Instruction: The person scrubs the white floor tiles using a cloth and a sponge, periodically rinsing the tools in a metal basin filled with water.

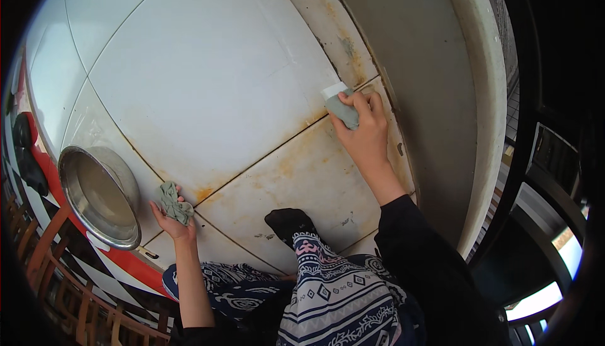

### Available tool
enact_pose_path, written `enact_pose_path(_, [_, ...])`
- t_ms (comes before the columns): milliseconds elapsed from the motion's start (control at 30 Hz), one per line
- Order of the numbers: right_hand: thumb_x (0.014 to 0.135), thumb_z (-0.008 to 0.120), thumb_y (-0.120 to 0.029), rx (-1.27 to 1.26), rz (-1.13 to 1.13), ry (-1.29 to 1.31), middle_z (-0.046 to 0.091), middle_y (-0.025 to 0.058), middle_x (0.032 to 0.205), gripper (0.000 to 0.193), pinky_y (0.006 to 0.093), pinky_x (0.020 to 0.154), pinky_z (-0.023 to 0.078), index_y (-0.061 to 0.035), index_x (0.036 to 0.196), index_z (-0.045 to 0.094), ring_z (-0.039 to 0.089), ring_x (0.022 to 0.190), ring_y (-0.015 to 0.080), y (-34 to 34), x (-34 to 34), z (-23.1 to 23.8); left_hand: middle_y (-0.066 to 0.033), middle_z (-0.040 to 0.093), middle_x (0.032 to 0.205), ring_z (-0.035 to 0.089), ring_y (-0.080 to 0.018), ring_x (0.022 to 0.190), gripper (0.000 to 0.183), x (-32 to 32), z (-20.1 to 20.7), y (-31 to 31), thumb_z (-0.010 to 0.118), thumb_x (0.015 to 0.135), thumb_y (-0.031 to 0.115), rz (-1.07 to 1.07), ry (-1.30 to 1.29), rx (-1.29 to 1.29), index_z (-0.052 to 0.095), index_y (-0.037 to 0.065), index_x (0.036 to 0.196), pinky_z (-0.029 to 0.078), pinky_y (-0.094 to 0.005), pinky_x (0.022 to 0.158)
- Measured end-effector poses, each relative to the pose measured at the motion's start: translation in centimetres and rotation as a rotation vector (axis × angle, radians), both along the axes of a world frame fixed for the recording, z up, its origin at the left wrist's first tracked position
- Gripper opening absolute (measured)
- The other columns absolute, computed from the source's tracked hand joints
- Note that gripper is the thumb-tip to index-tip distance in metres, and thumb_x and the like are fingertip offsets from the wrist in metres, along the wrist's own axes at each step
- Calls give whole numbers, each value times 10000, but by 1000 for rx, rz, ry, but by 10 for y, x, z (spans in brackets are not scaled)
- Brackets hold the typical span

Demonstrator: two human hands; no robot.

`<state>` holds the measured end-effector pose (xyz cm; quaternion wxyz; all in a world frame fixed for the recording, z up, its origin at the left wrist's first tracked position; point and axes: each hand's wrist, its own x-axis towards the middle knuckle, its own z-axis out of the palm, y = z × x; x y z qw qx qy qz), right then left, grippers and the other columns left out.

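Observation:
My right hand (372, 125) is closed around a grey-and-white sponge-like block (342, 108), its white end showing beyond my fingers. The block is against the white floor tiles (214, 62), near the joint beside the raised border. On the left, my left hand (179, 229) is turned palm up with its fingers curled round a crumpled grey-green cloth (170, 201). Close to that hand stands a round metal basin (123, 168) with cloudy liquid in it. Rusty brown stains run along the tile joints between my hands.
A grey wall with a pale rounded rim (485, 94) rises along the right. My foot in a black sock (290, 223) rests on the tiles. At the left lie a red strip (142, 275), checkered flooring, black footwear (28, 157) and brown wooden railings (75, 308).

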<state>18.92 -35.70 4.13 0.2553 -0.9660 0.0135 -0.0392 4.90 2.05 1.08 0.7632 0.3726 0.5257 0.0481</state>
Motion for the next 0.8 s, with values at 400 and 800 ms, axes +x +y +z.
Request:
enact_pose_path(400, [730, 741, -170, -32, 80, 26, 527, 128, 980, 310, 375, 610, 551, -162, 1004, 597, 644, 726, 293, 58, 149, -15, -117, 662, 953, 605, -136, 620, 583, -2, -2, 2, 399, 936, 534, -7, -3, -3, 562, 18, 1154, 498, -232, 478])
enact_pose_path(800, [700, 765, -139, 26, 41, -60, 512, 96, 942, 331, 364, 597, 551, -142, 980, 590, 633, 702, 274, 54, 104, -17, -114, 664, 952, 599, -132, 633, 593, -5, 1, 6, 400, 929, 554, -35, 23, 21, 564, 33, 1161, 494, -242, 483])
